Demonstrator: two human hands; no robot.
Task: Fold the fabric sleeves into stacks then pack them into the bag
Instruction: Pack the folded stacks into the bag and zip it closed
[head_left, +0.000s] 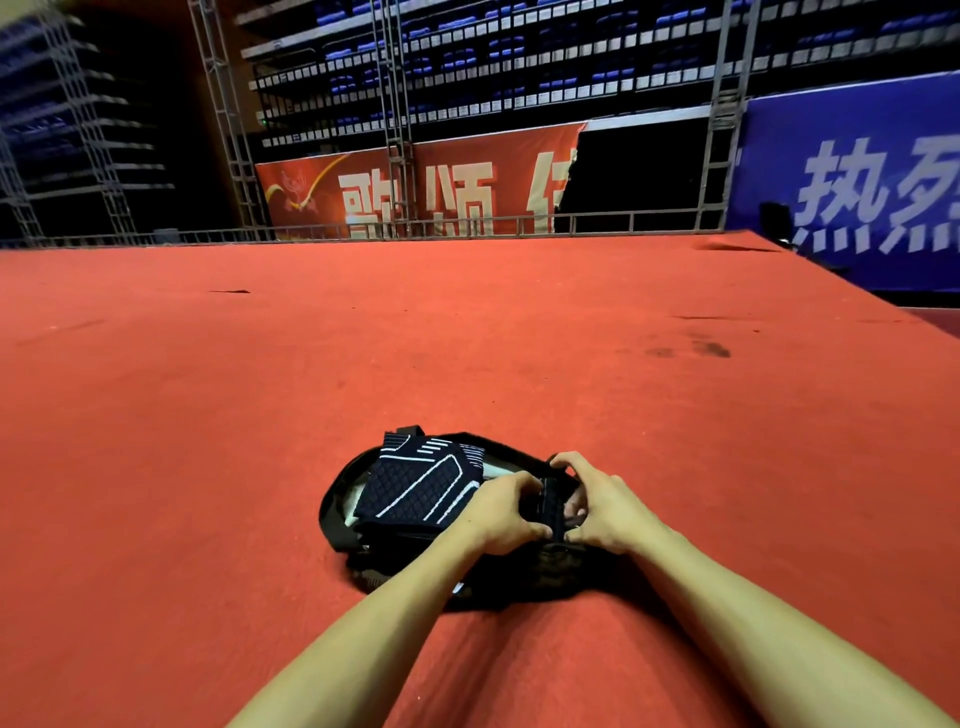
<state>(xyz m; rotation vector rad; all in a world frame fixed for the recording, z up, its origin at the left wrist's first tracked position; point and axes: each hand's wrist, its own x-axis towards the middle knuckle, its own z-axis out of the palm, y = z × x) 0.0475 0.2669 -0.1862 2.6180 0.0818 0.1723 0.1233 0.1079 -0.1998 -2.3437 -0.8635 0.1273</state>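
Bag (332, 504) on carpet (208, 415); folded sleeves (415, 483) in bag, left of hands; banners (415, 192) behind.

Single view, worn on the head. Facing forward and tilted down, over the wearer's own bare forearms rising from the bottom edge. Nearest to the left hand (498, 512) and right hand (602, 504), both clasped on a dark folded sleeve (549, 501) above the bag (328, 506), low in the picture and just right of centre. Beyond them, out across a wide stretch of red carpet (311, 364) to its far edge, then on to a red banner (467, 176), a blue banner (857, 182) at the right and tiers of seating (519, 52) along the top. Wide-angle, with straight lines bowed toward the edges and the upper left corner blurred.
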